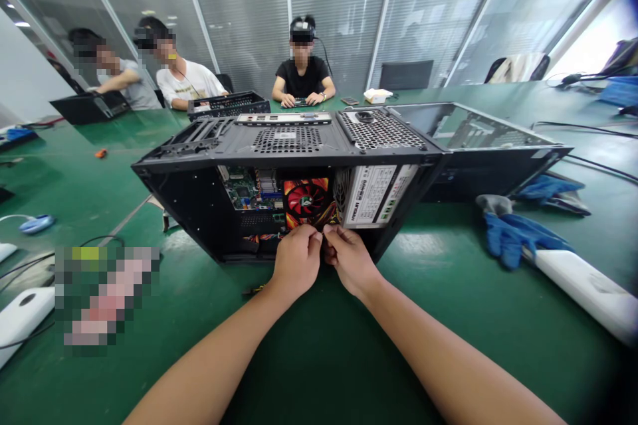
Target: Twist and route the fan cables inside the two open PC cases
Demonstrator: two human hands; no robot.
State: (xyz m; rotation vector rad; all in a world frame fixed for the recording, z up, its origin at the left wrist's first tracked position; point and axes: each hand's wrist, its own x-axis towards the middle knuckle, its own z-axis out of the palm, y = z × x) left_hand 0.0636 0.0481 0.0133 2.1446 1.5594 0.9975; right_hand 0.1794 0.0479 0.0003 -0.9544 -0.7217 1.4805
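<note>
A black computer case (229, 146) with its near side uncovered stands in front of me. Inside it show a green motherboard (244, 189), a red-and-black cooling fan (305, 202) and a power supply (381, 192) with a white label. My left hand (298, 255) and my right hand (349, 257) meet at the lower edge of the opening, just below the fan. Both have thumb and fingers pinched together, almost touching each other. Coloured cables (326, 214) run right behind the fingertips. Whatever the fingers grip is hidden or too small to name.
A second case (498, 166) adjoins on the right, with blue gloves (523, 232) and a white power strip (588, 285) nearer me. Left lie a blue mouse (37, 224) and another white strip (24, 312). Several people sit across the green table (423, 345), working on computer parts.
</note>
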